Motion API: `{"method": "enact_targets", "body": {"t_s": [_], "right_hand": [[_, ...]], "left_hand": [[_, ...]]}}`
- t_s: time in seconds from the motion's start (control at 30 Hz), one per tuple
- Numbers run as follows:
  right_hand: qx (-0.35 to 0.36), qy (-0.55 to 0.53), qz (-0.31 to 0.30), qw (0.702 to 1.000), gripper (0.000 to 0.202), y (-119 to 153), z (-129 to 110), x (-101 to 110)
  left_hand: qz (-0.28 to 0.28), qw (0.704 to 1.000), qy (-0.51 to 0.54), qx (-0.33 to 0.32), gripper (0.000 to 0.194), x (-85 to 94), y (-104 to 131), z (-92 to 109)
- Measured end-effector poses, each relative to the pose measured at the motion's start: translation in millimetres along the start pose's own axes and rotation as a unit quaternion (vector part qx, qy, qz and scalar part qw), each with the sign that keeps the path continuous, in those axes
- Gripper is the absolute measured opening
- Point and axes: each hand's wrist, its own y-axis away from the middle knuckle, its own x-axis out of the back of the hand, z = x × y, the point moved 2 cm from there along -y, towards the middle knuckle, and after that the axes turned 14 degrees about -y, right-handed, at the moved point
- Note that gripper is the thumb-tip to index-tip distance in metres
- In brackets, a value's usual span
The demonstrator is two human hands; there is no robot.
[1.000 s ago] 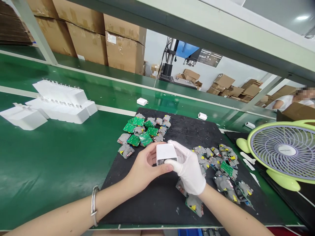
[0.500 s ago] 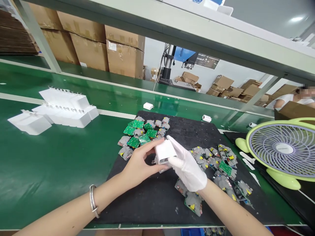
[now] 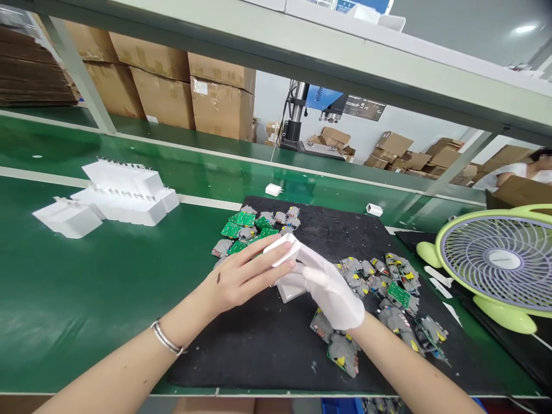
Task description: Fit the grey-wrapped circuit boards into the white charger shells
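Note:
Over the black mat, both hands close around a white plastic charger housing (image 3: 281, 250). My left hand (image 3: 239, 277), bare with a bracelet at the wrist, lays its fingers across the housing's upper left side. My right hand (image 3: 332, 293), in a white glove, grips it from the right. Just beneath, between the hands, a second white plastic piece (image 3: 292, 289) shows; whether the two are joined I cannot tell. Circuit boards with grey potting and yellow tape (image 3: 399, 293) lie right of my gloved hand. More boards, several green side up (image 3: 244, 219), lie beyond my left hand.
White charger housings with metal prongs (image 3: 125, 195) are stacked at left on the green table. Two single chargers (image 3: 273, 190) (image 3: 374, 210) stand behind the black mat (image 3: 241, 351). A green fan (image 3: 502, 261) is at right. A shelf beam (image 3: 302, 40) crosses overhead; a person sits far right.
My left fingers have moved from the housing's side to over its top. The housing has tilted, and the lower white piece shows more. The view has shifted slightly.

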Motion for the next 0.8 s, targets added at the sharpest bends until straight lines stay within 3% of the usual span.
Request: {"method": "enact_targets", "body": {"t_s": [0.07, 0.17, 0.27, 0.33, 0.5, 0.8], "right_hand": [[0.0, 0.001, 0.0, 1.0, 0.057, -2.4, 1.2, 0.7], [0.004, 0.004, 0.001, 1.0, 0.058, -5.4, 2.4, 2.6], [0.008, 0.012, 0.01, 1.0, 0.055, -6.4, 5.5, 6.7], [0.005, 0.019, 0.012, 1.0, 0.053, -6.3, 9.4, 10.4], [-0.015, 0.099, 0.05, 0.994, 0.046, -4.8, 18.4, 18.1], [-0.009, 0.173, 0.125, 0.977, 0.045, -2.7, 10.4, 11.0]], "left_hand": [[0.017, 1.0, 0.017, 0.015, 0.034, -5.3, 3.5, -3.6], [0.055, 0.983, 0.077, 0.159, 0.054, -17.5, 10.2, -10.1], [0.005, 0.916, 0.213, 0.339, 0.071, -30.9, 13.6, -12.6], [-0.015, 0.873, 0.276, 0.401, 0.068, -34.1, 12.0, -11.3], [-0.029, 0.839, 0.295, 0.457, 0.034, -29.9, 6.1, -6.4], [-0.025, 0.805, 0.352, 0.478, 0.03, -34.4, 6.9, -0.5]]}}
